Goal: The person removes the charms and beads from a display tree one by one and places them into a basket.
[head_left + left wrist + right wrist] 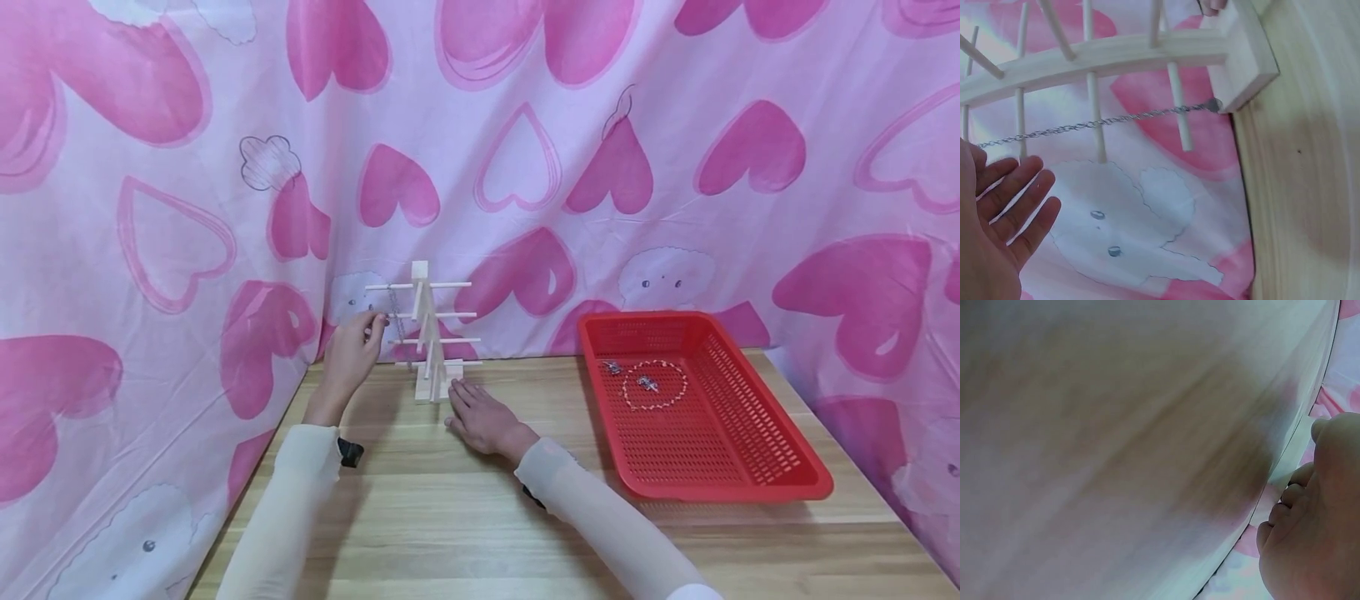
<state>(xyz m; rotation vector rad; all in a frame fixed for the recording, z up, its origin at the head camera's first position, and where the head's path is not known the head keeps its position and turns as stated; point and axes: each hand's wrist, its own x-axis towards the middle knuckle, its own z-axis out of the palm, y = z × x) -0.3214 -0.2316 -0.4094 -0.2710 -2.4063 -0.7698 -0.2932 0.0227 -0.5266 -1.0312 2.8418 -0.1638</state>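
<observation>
A small wooden stand [430, 333] with thin side pegs is set at the back of the table. A silver chain [395, 321] hangs from one of its upper left pegs. My left hand [352, 354] is raised just left of the chain; in the left wrist view that hand [1004, 231] is open with straight fingers, apart from the chain [1097, 122] and the stand [1116, 56]. My right hand [480, 417] lies flat on the table, its fingertips against the stand's base. In the right wrist view the right hand [1316, 537] shows over blurred table wood.
A red plastic basket [795, 450] lies on the right of the wooden table [450, 517]; inside are a beaded necklace [655, 407] and small silver pieces [647, 382]. A pink heart-print curtain [525, 167] closes off the back and both sides.
</observation>
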